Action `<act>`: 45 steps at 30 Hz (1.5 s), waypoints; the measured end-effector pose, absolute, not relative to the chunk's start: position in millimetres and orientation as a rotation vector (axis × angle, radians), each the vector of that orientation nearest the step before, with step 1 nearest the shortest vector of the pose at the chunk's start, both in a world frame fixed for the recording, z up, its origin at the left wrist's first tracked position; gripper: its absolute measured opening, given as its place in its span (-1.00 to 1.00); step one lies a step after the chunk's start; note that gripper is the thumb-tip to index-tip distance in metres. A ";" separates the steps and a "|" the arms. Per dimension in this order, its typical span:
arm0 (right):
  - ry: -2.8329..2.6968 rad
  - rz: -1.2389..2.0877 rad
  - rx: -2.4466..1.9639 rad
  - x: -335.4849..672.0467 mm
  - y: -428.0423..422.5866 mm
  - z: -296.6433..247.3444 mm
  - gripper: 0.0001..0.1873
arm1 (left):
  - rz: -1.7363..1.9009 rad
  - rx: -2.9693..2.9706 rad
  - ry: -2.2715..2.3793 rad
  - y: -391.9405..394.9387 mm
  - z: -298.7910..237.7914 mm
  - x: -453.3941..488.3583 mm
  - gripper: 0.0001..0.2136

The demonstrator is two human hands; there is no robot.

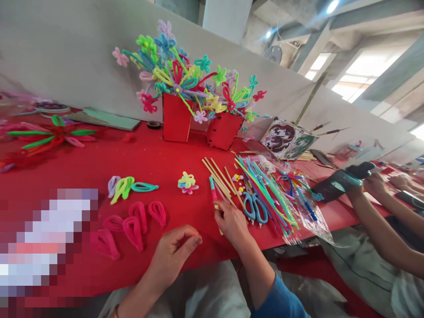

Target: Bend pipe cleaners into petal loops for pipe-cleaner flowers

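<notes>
My left hand (175, 254) hovers at the table's front edge, loosely curled, with nothing visible in it. Several pink looped pipe cleaners (133, 232) lie to its left. My right hand (233, 224) has its fingers closed around a thin stick banded in teal and pink (212, 189), resting at the table; its lower part is partly hidden. A small yellow and pink pipe-cleaner flower (187, 182) sits between and beyond the hands. Farther left are a green loop (123, 189) and a teal loop (145, 187). Blue-handled scissors (255, 207) lie just right of my right hand.
Wooden sticks (217, 176) and a bundle of colored pipe cleaners (270, 192) lie by the scissors. Two red boxes, one left (176, 119) and one right (225, 130), hold pipe-cleaner flowers at the back. On the right, another person's arm (374, 225) reaches over the table.
</notes>
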State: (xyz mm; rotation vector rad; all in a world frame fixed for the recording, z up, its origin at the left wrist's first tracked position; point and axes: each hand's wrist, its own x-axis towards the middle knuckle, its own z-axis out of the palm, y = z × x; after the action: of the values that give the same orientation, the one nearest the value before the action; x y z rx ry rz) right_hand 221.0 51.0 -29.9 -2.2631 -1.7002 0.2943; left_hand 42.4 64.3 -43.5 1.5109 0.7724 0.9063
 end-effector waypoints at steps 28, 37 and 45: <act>-2.180 0.372 -1.875 175.1 84.7 2.9 -0.77 | 1.021 1.783 0.728 54.4 -38.9 43.3 -0.78; -2.427 0.260 -1.799 124.6 100.0 -9.8 -0.67 | 1.382 1.843 0.882 18.2 -57.4 -6.0 -0.79; -2.374 0.242 -1.744 113.3 87.6 -4.8 -0.68 | 1.392 1.889 1.497 28.7 -65.5 -60.3 -0.89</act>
State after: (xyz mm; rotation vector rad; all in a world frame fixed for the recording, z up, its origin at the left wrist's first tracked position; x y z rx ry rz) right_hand 113.3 87.6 -4.8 -1.7436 -2.3743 0.2419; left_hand -60.3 28.7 -65.5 1.8890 1.4975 1.3916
